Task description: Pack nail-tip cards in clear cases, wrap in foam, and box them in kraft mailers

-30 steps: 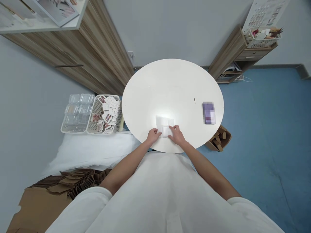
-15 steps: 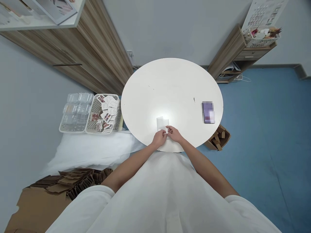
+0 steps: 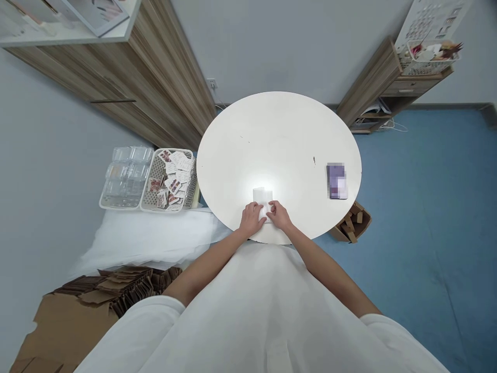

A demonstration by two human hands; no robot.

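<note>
The white sheet (image 3: 263, 195) lies between left grip (image 3: 251, 217) and right grip (image 3: 280, 215), both grasping it.

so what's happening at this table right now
A person has both hands on a small white translucent sheet near the close edge of a white oval table. The left grip is over its left side, the right grip at its right; whether either pinches it is unclear. A blurred purple item lies to the right.

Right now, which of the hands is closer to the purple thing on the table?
Right. The purple thing lies ahead and to the right of the right hand; the left hand is farther away, left of the right hand.
</note>
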